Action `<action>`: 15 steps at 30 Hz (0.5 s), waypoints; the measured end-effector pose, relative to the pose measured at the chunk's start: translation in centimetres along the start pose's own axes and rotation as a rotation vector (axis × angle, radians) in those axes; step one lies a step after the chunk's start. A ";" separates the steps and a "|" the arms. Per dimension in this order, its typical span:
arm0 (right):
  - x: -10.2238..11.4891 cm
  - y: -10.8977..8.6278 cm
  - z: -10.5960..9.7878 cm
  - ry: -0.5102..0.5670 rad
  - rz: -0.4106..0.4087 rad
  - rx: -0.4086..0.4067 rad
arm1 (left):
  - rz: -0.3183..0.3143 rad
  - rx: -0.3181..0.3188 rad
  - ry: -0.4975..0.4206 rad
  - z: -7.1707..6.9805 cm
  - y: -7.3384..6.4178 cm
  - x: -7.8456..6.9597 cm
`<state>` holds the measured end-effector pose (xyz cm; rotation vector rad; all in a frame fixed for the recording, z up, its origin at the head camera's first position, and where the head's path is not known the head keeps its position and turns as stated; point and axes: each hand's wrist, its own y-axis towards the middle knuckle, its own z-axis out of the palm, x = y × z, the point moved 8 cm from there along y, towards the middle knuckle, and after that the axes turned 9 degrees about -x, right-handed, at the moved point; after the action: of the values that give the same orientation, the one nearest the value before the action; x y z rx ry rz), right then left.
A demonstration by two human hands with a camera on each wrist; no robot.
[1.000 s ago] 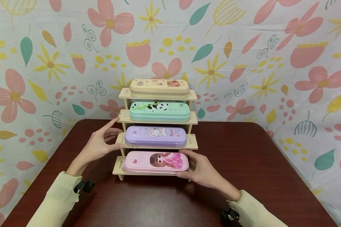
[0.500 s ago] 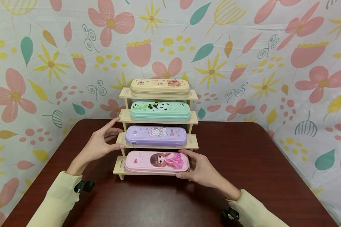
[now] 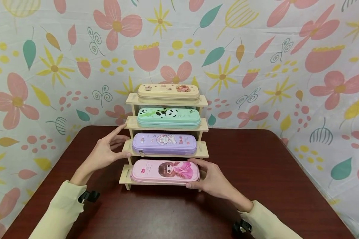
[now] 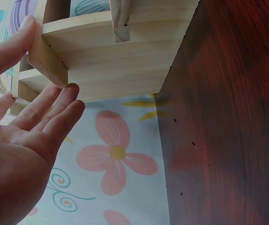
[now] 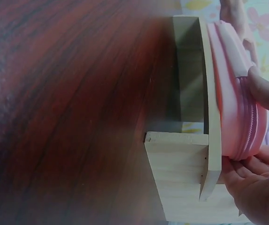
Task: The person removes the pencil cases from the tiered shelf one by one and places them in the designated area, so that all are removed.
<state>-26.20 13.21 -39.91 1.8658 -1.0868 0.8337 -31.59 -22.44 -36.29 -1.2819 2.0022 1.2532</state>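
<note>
A pink pencil case (image 3: 151,171) with a long-haired girl printed on it lies on the lowest step of a four-step wooden stand (image 3: 202,149). My right hand (image 3: 213,181) grips its right end, thumb at the front and fingers behind; the right wrist view shows its zipper (image 5: 250,126) close up. At the stand's left side, my left hand (image 3: 103,151) holds the end of the second step board (image 4: 47,56) between thumb and fingers, the index fingertip at the board above. Purple (image 3: 149,141), mint panda (image 3: 183,114) and cream (image 3: 161,91) pencil cases occupy the higher steps.
The stand is on a dark reddish-brown table (image 3: 155,215), near its back edge. A flower-printed cloth (image 3: 251,36) hangs behind and at both sides. Black straps (image 3: 88,196) sit at both sleeve cuffs.
</note>
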 end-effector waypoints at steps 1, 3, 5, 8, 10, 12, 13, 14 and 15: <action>0.0 -0.1 -0.1 0.012 0.003 -0.006 | 0.001 0.000 0.000 0.0 0.0 0.0; 0.0 -0.2 -0.2 0.029 0.005 -0.016 | 0.005 -0.001 0.001 0.0 0.0 -0.1; 0.0 -0.4 -0.4 0.028 0.003 -0.028 | 0.008 -0.003 0.000 0.0 0.0 -0.2; 0.1 -0.6 -0.6 0.033 -0.002 -0.042 | 0.008 -0.005 -0.002 0.0 0.0 -0.2; 0.2 -0.7 -0.8 0.028 -0.012 -0.048 | 0.006 -0.006 -0.005 -0.1 0.0 -0.1; 0.4 -0.8 -1.0 0.032 -0.019 -0.050 | 0.007 -0.006 -0.008 -0.1 0.0 -0.1; 0.5 -0.9 -1.1 0.031 -0.023 -0.049 | 0.008 -0.007 -0.009 0.0 0.0 -0.1; 0.5 -0.9 -1.2 0.033 -0.023 -0.048 | 0.010 -0.007 -0.011 0.0 0.0 -0.1; 0.6 -1.0 -1.3 0.035 -0.026 -0.046 | 0.011 -0.008 -0.012 0.0 0.0 0.0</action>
<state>-25.21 14.42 -39.11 1.8164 -1.0497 0.8172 -31.56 -22.42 -36.27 -1.2657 2.0002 1.2720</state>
